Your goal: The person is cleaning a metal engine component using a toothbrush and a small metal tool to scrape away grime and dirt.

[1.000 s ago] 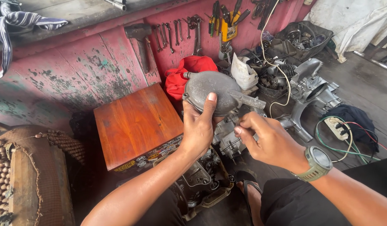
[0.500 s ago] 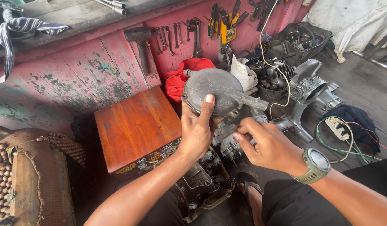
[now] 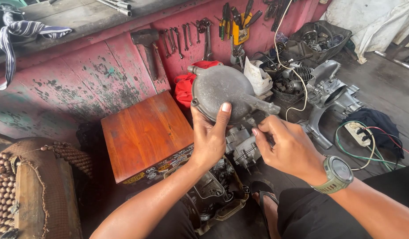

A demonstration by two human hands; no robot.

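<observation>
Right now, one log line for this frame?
left hand: grips engine cover | right hand: at cover's lower edge | wooden box: beside

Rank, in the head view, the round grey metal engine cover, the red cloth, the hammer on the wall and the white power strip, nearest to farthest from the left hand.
1. Round grey metal engine cover: held in the left hand.
2. Red cloth: just behind the cover, against the wall.
3. Hammer: hanging up-left on the pink wall.
4. White power strip: far right on the floor.

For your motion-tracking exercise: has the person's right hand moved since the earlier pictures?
Yes. The right hand has moved left, toward the wooden box, closing in on the lower edge of the round grey metal cover that the left hand holds.
</observation>
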